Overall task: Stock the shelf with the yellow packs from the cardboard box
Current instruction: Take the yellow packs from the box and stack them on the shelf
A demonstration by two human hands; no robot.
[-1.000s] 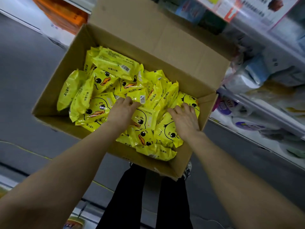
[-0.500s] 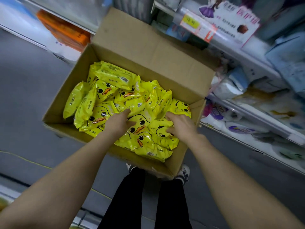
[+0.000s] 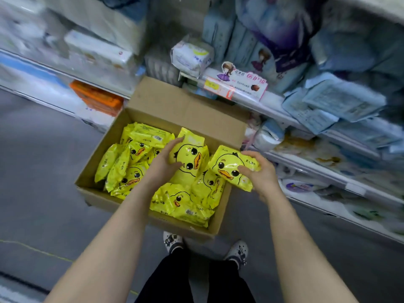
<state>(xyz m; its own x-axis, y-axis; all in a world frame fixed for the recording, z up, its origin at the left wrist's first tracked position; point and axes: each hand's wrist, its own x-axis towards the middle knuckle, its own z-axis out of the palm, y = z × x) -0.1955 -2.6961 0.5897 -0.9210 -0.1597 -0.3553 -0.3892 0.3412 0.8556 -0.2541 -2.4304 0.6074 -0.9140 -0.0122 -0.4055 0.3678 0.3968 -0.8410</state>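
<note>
A STOCKING RUN IN THE AISLE: Standing over an open cardboard box (image 3: 188, 110) on the grey floor (image 3: 43, 171), you hold one yellow duck-face pack in each hand. Your left hand (image 3: 161, 162) grips an upright pack (image 3: 191, 158) above the middle of the box, its fingers (image 3: 175, 142) curled over the pack's left edge and the thumb pressed on its front. Your right hand (image 3: 261, 174) clasps a second pack (image 3: 229, 169), tilted, at about 3 o'clock from the first and over the box's right wall. Its fingers wrap the pack's right end, and the thumb lies across the printed face. The two held packs sit just beside each other. More yellow packs (image 3: 129, 169) lie heaped in the box, most at 9 o'clock from your left hand and a few at 6 o'clock, near the front wall. The shelf (image 3: 273, 102), crowded with pale blue and white packaged goods, runs from 12 o'clock round to 3 o'clock, just beside the box. Your patterned shoes (image 3: 172, 240) stand at 6 o'clock, below the box's near edge.
</note>
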